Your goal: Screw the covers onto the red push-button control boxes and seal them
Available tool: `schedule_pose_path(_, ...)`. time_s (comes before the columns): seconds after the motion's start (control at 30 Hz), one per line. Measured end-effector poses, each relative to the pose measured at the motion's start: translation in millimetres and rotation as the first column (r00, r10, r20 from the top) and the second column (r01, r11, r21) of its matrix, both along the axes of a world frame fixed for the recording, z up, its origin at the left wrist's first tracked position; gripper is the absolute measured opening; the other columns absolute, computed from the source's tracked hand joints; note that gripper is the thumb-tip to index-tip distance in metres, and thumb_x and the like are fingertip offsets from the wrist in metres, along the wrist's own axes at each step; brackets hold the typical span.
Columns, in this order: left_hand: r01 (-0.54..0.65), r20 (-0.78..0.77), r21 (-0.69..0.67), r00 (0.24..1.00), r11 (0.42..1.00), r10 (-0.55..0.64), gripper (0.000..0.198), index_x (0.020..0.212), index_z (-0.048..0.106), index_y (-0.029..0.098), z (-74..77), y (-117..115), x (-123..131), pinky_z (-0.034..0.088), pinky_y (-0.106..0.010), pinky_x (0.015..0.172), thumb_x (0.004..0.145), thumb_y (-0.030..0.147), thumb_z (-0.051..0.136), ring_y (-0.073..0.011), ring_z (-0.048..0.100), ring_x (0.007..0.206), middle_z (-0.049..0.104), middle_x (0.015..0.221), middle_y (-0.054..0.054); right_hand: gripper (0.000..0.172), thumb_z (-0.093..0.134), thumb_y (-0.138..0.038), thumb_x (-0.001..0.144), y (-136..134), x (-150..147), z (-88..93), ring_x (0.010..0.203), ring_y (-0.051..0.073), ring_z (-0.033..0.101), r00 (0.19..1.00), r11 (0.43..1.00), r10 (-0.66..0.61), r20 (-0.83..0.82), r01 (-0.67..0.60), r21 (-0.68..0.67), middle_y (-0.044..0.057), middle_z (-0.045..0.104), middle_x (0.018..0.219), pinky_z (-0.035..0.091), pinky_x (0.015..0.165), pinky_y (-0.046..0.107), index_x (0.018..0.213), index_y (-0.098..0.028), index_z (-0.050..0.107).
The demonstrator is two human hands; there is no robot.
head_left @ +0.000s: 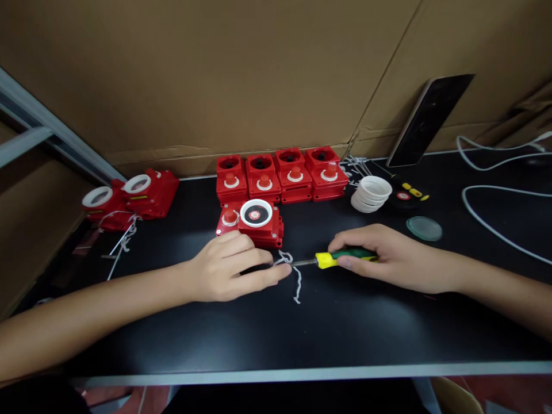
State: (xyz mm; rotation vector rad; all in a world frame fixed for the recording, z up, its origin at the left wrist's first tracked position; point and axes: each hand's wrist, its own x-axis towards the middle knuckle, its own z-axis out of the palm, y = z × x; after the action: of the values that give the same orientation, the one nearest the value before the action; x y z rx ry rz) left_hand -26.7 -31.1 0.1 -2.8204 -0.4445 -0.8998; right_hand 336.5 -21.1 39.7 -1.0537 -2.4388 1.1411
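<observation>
My right hand [390, 256] is closed around the yellow and green handle of a screwdriver [326, 260]. Its thin shaft points left, toward the fingertips of my left hand [237, 267]. There my left thumb and forefinger pinch a piece of white string [297, 284], whose loose end trails onto the black table. Whether they also grip the screwdriver tip is hard to make out. Just behind my left hand lies a red box [276, 234] with a red knob, and a white ring [256, 213] is seated around its dark round window. My left hand hides part of its front edge.
Several red boxes [295, 190] stand in a row at the back, and two more [150, 201] sit at the left. A stack of white rings [371, 194], a clear disc [424, 228], loose screws [357, 165], a second screwdriver [411, 190], a phone [431, 118] and a white cable [495, 227] occupy the right.
</observation>
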Motion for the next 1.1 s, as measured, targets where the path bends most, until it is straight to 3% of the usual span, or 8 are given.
schedule_pose_path(0.17, 0.022, 0.042, -0.049, 0.999, 0.999, -0.020, 0.037, 0.138, 0.074, 0.033, 2.2, 2, 2, 0.063, -0.033, 0.076, 0.104, 0.023, 0.082, -0.0193, 0.076, 0.086, 0.089, 0.105, 0.000, 0.044, 0.063, -0.060, 0.108, 2, 0, -0.7, 0.069, 0.016, 0.061, 1.000, 1.000, 0.011, 0.001, -0.011, -0.011, 0.003, 0.074, 0.082, 0.047, 0.066, 0.027, 0.103, -0.020, 0.082)
schedule_pose_path(0.3, 0.011, 0.061, -0.006, 0.998, 1.000, -0.011, 0.024, 0.123, 0.074, 0.028, 5.9, 4, 4, 0.063, -0.035, 0.075, 0.102, 0.022, 0.084, -0.0204, 0.077, 0.083, 0.088, 0.100, -0.001, 0.044, 0.063, -0.060, 0.108, 4, 3, -2.2, 0.070, 0.016, 0.062, 1.000, 1.000, 0.004, 0.000, -0.004, 0.008, 0.003, 0.075, 0.084, 0.047, 0.066, 0.028, 0.103, -0.021, 0.081)
schedule_pose_path(0.5, 0.000, 0.044, 0.024, 0.999, 1.000, -0.001, 0.015, 0.112, 0.076, 0.029, 9.4, 3, 7, 0.064, -0.035, 0.073, 0.101, 0.020, 0.082, -0.0192, 0.077, 0.078, 0.086, 0.093, 0.002, 0.023, 0.067, -0.043, 0.108, 5, 6, -9.0, 0.076, 0.017, 0.069, 0.998, 0.978, 0.064, -0.013, -0.061, 0.202, 0.003, 0.076, 0.093, 0.052, 0.072, 0.031, 0.106, -0.024, 0.078)
schedule_pose_path(0.57, -0.023, 0.016, 0.021, 1.000, 1.000, 0.023, 0.009, 0.107, 0.077, 0.029, 10.4, 2, 7, 0.064, -0.035, 0.073, 0.103, 0.022, 0.080, -0.0193, 0.077, 0.078, 0.086, 0.092, 0.002, 0.013, 0.070, -0.036, 0.106, 5, 5, -13.3, 0.084, 0.020, 0.071, 0.996, 0.941, 0.092, -0.016, -0.082, 0.329, 0.005, 0.077, 0.100, 0.054, 0.077, 0.033, 0.109, -0.024, 0.075)
schedule_pose_path(0.67, -0.023, 0.010, 0.041, 1.000, 0.999, 0.022, 0.008, 0.106, 0.077, 0.028, 11.6, 2, 8, 0.064, -0.035, 0.075, 0.103, 0.020, 0.080, -0.0198, 0.077, 0.079, 0.086, 0.093, 0.001, 0.013, 0.074, -0.029, 0.103, 4, -2, -17.6, 0.098, 0.025, 0.072, 0.992, 0.823, 0.124, -0.029, -0.086, 0.561, 0.009, 0.076, 0.110, 0.054, 0.089, 0.039, 0.114, -0.023, 0.072)
schedule_pose_path(0.77, 0.014, 0.033, 0.093, 0.999, 0.996, -0.018, 0.009, 0.108, 0.077, 0.025, 11.8, 2, 9, 0.062, -0.034, 0.074, 0.103, 0.020, 0.081, -0.0194, 0.075, 0.081, 0.086, 0.097, -0.001, 0.010, 0.071, -0.023, 0.106, -2, -20, -18.5, 0.097, 0.023, 0.069, 0.987, 0.721, 0.150, -0.060, -0.068, 0.690, 0.008, 0.075, 0.108, 0.050, 0.087, 0.038, 0.115, -0.021, 0.068)
schedule_pose_path(0.97, 0.059, 0.040, 0.146, 0.997, 0.987, -0.066, 0.009, 0.109, 0.075, 0.016, 15.6, 0, 13, 0.054, -0.032, 0.065, 0.103, 0.017, 0.082, -0.0177, 0.070, 0.075, 0.083, 0.089, -0.003, 0.011, 0.074, -0.027, 0.110, -14, -68, -28.0, 0.096, 0.021, 0.065, 0.971, 0.765, 0.200, -0.128, -0.073, 0.640, 0.005, 0.075, 0.106, 0.048, 0.089, 0.035, 0.114, -0.018, 0.070)
schedule_pose_path(1.1, 0.074, 0.031, 0.148, 0.996, 0.986, -0.079, 0.004, 0.107, 0.073, 0.018, 18.5, -2, 19, 0.055, -0.031, 0.066, 0.107, 0.017, 0.077, -0.0172, 0.070, 0.074, 0.082, 0.086, -0.003, 0.012, 0.073, -0.027, 0.111, -14, -76, -34.9, 0.088, 0.019, 0.062, 0.964, 0.753, 0.216, -0.153, -0.064, 0.655, 0.004, 0.075, 0.100, 0.046, 0.087, 0.034, 0.106, -0.017, 0.071)
